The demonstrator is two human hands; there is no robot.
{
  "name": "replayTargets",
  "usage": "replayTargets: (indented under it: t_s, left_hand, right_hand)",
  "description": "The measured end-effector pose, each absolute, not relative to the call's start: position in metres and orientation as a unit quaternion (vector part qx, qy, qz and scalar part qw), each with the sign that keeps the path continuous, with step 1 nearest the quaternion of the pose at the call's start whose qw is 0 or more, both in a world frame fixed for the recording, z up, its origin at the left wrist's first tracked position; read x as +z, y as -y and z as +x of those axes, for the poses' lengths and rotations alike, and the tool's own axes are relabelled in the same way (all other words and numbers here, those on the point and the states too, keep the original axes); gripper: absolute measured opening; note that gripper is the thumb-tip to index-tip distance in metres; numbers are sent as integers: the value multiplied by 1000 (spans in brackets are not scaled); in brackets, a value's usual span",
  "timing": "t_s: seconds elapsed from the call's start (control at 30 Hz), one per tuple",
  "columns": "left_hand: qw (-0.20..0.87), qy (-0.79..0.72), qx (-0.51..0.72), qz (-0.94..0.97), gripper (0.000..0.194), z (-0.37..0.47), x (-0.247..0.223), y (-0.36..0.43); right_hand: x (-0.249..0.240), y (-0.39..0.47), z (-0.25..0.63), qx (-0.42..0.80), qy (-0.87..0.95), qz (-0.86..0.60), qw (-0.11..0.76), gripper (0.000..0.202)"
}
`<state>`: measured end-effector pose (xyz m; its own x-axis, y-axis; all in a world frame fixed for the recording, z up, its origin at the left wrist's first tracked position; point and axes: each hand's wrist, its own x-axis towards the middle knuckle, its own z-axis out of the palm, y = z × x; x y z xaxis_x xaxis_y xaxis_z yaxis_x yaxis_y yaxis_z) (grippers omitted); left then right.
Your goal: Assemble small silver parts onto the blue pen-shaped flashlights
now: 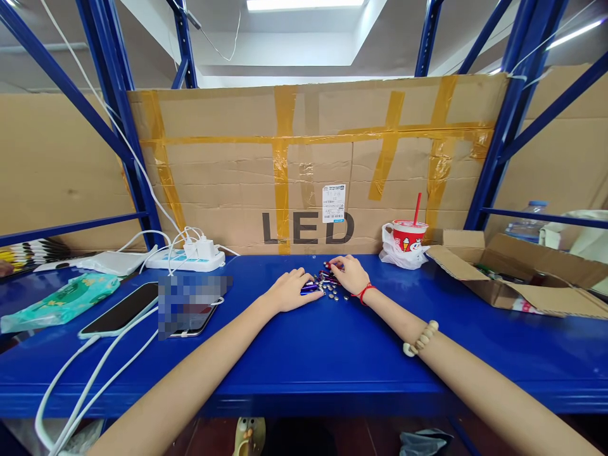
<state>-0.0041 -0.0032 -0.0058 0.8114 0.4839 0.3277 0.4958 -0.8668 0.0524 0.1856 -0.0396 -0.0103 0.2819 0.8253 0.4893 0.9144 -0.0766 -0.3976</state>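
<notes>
A small heap of shiny pieces lies on the blue tabletop: blue and dark red metallic-looking pieces [327,277] with several little silver round bits [334,294] scattered at their near side. My left hand [291,291] rests on the left of this heap, fingers and thumb apart around a shiny blue piece [310,289]. From the right, my right hand [351,275] reaches over the heap with its fingers bent down and together at a small red piece. What those fingertips grip is too small to make out. The exact kind of the pieces cannot be told.
A red cup with a straw [409,235] in a plastic bag stands behind right, beside an open cardboard box [522,272]. Phones [121,310], white cables, a power strip [185,258] and a green packet [61,301] occupy the left. Taped cardboard [228,177] walls the back.
</notes>
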Motion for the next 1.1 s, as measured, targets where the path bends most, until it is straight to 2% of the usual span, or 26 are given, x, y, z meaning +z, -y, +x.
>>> replayTargets:
  t_s: [0.27,0.47,0.7,0.97,1.1]
  left_hand:
    - [-13,275,-181,-944,45,-2,-8,-1]
    - [-57,222,-210,-950,35,-3,-8,-1]
    - [-82,236,-234,-940,33,-3,-5,5]
    - [-23,354,-217,-910,38,-1,-7,1]
    - [-6,360,-205,-910,39,-2,-6,1]
  right_hand:
    - [-15,42,179,-66,599,-752,266,25]
    - [-11,41,183,-42,620,-737,267,19]
    - [-8,44,180,-30,616,-740,270,18]
    - [-8,43,184,-46,614,-737,279,20]
    - [-9,42,184,-58,615,-731,290,21]
